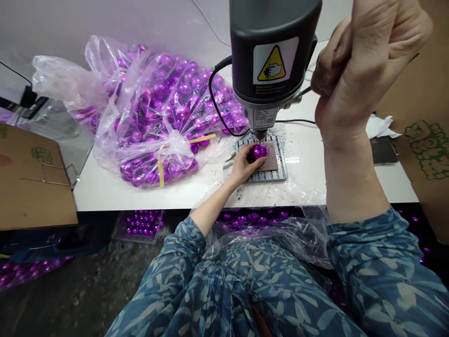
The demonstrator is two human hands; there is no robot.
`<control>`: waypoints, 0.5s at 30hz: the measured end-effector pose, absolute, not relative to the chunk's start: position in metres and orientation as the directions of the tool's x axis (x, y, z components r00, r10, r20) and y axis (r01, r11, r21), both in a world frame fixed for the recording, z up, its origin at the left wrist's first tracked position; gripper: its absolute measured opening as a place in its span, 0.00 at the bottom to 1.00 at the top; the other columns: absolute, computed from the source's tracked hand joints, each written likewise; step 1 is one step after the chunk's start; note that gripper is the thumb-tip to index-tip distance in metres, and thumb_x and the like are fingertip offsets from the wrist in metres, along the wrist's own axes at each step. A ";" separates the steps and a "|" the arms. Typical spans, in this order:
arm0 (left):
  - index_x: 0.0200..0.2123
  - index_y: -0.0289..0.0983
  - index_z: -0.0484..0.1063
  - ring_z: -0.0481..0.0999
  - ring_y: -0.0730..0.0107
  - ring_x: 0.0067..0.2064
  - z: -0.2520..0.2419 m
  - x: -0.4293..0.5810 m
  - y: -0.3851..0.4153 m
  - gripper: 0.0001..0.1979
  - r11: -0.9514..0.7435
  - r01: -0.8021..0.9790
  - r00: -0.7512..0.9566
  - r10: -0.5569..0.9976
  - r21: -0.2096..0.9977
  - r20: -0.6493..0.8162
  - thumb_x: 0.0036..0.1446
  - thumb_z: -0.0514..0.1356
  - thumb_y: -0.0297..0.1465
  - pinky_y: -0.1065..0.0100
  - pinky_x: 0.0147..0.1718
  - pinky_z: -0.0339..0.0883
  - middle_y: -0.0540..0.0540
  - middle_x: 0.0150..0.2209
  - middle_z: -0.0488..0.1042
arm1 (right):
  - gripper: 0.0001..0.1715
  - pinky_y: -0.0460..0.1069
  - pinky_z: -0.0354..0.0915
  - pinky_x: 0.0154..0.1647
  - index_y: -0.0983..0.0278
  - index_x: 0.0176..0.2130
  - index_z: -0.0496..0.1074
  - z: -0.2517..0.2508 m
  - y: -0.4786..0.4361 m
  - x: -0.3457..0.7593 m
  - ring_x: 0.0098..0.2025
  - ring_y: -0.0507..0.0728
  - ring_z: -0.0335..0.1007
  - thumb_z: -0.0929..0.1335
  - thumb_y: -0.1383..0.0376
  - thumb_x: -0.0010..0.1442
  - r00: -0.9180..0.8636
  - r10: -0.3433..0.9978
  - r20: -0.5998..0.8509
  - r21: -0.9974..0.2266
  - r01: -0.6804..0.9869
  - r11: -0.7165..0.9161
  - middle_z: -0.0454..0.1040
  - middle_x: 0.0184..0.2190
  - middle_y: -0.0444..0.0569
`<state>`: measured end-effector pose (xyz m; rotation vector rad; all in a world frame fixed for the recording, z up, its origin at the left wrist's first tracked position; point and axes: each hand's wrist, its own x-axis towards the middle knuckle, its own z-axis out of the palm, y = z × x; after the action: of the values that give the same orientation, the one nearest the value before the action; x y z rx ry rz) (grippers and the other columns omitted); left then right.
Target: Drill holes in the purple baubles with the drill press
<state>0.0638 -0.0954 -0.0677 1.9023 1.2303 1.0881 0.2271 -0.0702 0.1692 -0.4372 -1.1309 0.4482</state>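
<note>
Between the thumb and fingers of my left hand (pixel 244 164) is a shiny purple ball (pixel 260 152), pressed onto a flat brown pad (pixel 272 163) on the grey metal base (pixel 282 173) of a bench drill press (pixel 268 89). The drill bit (pixel 260 141) comes down onto the top of the ball; whether it is inside the ball, I cannot tell. My right hand (pixel 368 61) is raised at the upper right, its fingers wrapped round the drill press lever (pixel 304 92). The lever's far end is hidden in the fist.
A big clear bag (pixel 164 107) of purple balls, tied with yellow ribbon, fills the table's left side. Cardboard boxes (pixel 35 182) stand at left and right. Dark shavings litter the white table (pixel 140 199). A tray (pixel 140 227) of purple balls sits below the edge; clear plastic covers my lap.
</note>
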 end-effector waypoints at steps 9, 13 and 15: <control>0.62 0.41 0.74 0.81 0.51 0.62 -0.072 0.062 -0.091 0.30 -0.394 0.390 0.230 0.917 0.832 0.327 0.64 0.74 0.48 0.49 0.63 0.76 0.37 0.60 0.81 | 0.38 0.44 0.37 0.17 0.63 0.23 0.45 0.172 -0.075 0.229 0.14 0.41 0.50 0.69 0.40 0.48 0.277 0.568 0.775 -0.564 -0.103 0.820 0.41 0.13 0.37; 0.63 0.41 0.74 0.80 0.50 0.63 -0.075 0.061 -0.092 0.31 -0.392 0.360 0.243 0.915 0.847 0.321 0.65 0.72 0.49 0.49 0.64 0.75 0.37 0.62 0.80 | 0.40 0.43 0.39 0.19 0.67 0.20 0.48 0.168 -0.073 0.233 0.16 0.40 0.46 0.68 0.38 0.50 0.263 0.552 0.791 -0.567 -0.024 0.823 0.36 0.15 0.40; 0.64 0.42 0.73 0.79 0.50 0.64 -0.076 0.060 -0.091 0.31 -0.390 0.334 0.261 0.913 0.858 0.314 0.65 0.72 0.49 0.48 0.65 0.75 0.37 0.63 0.79 | 0.42 0.42 0.40 0.19 0.68 0.19 0.48 0.167 -0.072 0.234 0.16 0.39 0.45 0.67 0.37 0.51 0.259 0.556 0.790 -0.579 0.014 0.816 0.41 0.15 0.41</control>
<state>0.0597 -0.0907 -0.0757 1.8666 1.1315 1.1059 0.2340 -0.0717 0.1670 -0.5345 -1.2693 0.3915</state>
